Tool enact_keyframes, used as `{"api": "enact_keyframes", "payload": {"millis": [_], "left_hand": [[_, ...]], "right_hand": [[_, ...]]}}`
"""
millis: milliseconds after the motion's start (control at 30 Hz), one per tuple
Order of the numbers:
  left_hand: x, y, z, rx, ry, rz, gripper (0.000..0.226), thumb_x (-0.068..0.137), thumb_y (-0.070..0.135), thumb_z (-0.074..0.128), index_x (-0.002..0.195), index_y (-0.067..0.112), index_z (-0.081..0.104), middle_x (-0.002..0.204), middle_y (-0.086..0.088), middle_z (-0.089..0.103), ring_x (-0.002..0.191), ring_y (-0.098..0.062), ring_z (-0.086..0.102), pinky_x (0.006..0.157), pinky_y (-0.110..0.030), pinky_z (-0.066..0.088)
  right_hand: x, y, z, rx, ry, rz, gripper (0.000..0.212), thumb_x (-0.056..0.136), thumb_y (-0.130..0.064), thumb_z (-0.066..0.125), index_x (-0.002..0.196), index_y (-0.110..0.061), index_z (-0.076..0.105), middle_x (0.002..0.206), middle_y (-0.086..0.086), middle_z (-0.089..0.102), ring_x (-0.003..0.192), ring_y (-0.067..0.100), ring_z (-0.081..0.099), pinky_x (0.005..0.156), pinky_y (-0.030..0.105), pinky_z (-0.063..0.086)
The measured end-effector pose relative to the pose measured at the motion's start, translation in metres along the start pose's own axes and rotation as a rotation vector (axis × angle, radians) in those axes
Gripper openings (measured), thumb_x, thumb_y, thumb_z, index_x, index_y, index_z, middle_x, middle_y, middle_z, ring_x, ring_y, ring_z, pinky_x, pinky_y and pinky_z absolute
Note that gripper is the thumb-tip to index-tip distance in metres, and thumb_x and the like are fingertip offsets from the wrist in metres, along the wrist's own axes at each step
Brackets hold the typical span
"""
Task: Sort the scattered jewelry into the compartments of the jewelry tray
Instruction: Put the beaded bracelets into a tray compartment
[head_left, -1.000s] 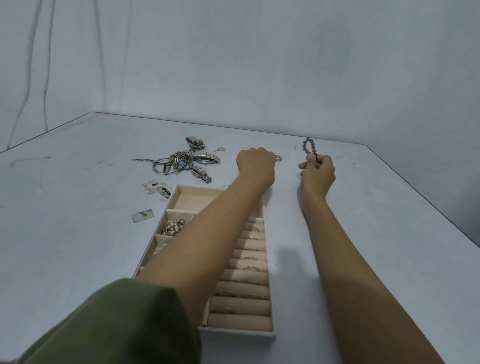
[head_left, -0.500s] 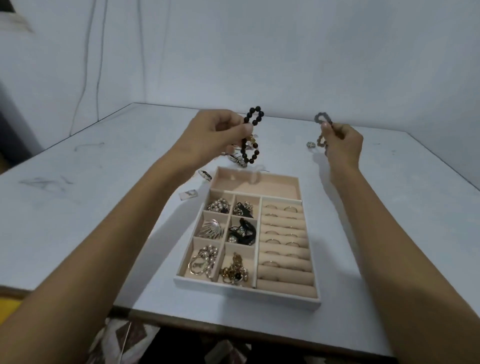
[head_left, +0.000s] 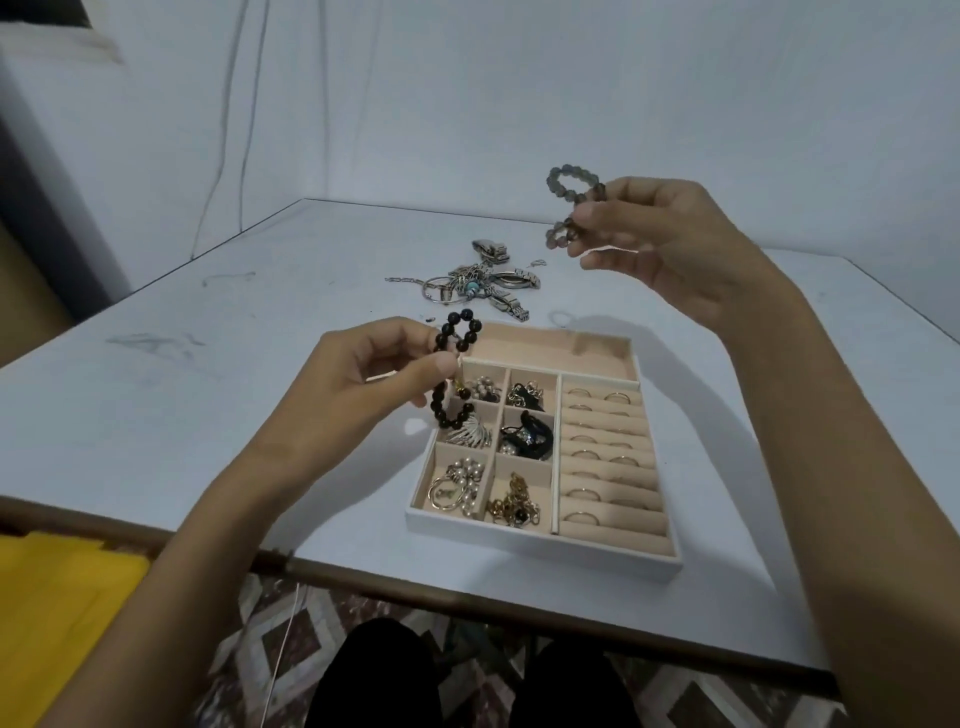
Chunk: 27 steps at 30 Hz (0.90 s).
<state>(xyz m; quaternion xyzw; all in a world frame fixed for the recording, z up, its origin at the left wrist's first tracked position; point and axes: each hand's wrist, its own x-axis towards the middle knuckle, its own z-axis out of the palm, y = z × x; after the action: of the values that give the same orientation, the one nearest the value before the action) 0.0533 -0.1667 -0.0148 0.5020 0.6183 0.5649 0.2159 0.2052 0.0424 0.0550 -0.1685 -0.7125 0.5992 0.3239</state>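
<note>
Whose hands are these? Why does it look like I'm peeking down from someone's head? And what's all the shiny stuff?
There's no robot here, just a person. A camera worn on their head took this picture, so you see what they see: two bare arms reaching over a white table. The left hand pinches a black bracelet made of beads. The right hand holds up a grey bracelet. Below them sits a tray with little compartments. Some hold jewelry, the rows on the right hold rings, and the long one at the back looks empty. Farther back lies a pile of watches and chains, not yet sorted.
</note>
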Motion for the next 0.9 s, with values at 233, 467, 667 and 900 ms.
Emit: {"api": "enact_keyframes", "payload": {"millis": [233, 467, 667, 900], "left_hand": [[-0.025, 0.002, -0.001, -0.028, -0.052, -0.030, 0.018, 0.077, 0.023, 0.065, 0.085, 0.006, 0.068, 0.073, 0.000, 0.069, 0.069, -0.004, 0.061, 0.070, -0.013, 0.049], [-0.030, -0.007, 0.003, 0.022, -0.076, -0.035, 0.013, 0.076, 0.027, 0.068, 0.081, 0.015, 0.070, 0.076, -0.001, 0.072, 0.074, -0.010, 0.066, 0.073, -0.015, 0.050], [-0.030, -0.011, 0.002, 0.254, -0.082, 0.068, 0.017, 0.079, 0.041, 0.073, 0.085, 0.026, 0.070, 0.088, 0.009, 0.068, 0.072, -0.005, 0.058, 0.067, -0.026, 0.045], [-0.026, -0.016, -0.008, 0.445, -0.206, 0.154, 0.028, 0.080, 0.051, 0.056, 0.097, 0.034, 0.070, 0.110, 0.015, 0.063, 0.108, -0.005, 0.053, 0.076, 0.000, 0.031]], "right_hand": [[-0.012, -0.002, 0.025, -0.091, -0.198, 0.059, 0.010, 0.080, 0.006, 0.066, 0.084, -0.003, 0.063, 0.082, 0.011, 0.066, 0.077, 0.021, 0.067, 0.070, 0.027, 0.056], [-0.015, 0.002, 0.029, -0.092, -0.194, 0.080, 0.011, 0.079, 0.006, 0.068, 0.082, -0.003, 0.063, 0.079, 0.008, 0.066, 0.072, 0.018, 0.068, 0.072, 0.029, 0.057], [-0.016, 0.007, 0.028, -0.100, -0.174, 0.084, 0.010, 0.079, 0.004, 0.068, 0.086, -0.001, 0.064, 0.080, 0.008, 0.066, 0.074, 0.019, 0.068, 0.072, 0.029, 0.057], [-0.015, 0.008, 0.025, -0.115, -0.160, 0.088, 0.010, 0.079, 0.003, 0.070, 0.087, -0.001, 0.065, 0.080, 0.009, 0.067, 0.076, 0.024, 0.067, 0.078, 0.033, 0.058]]}}
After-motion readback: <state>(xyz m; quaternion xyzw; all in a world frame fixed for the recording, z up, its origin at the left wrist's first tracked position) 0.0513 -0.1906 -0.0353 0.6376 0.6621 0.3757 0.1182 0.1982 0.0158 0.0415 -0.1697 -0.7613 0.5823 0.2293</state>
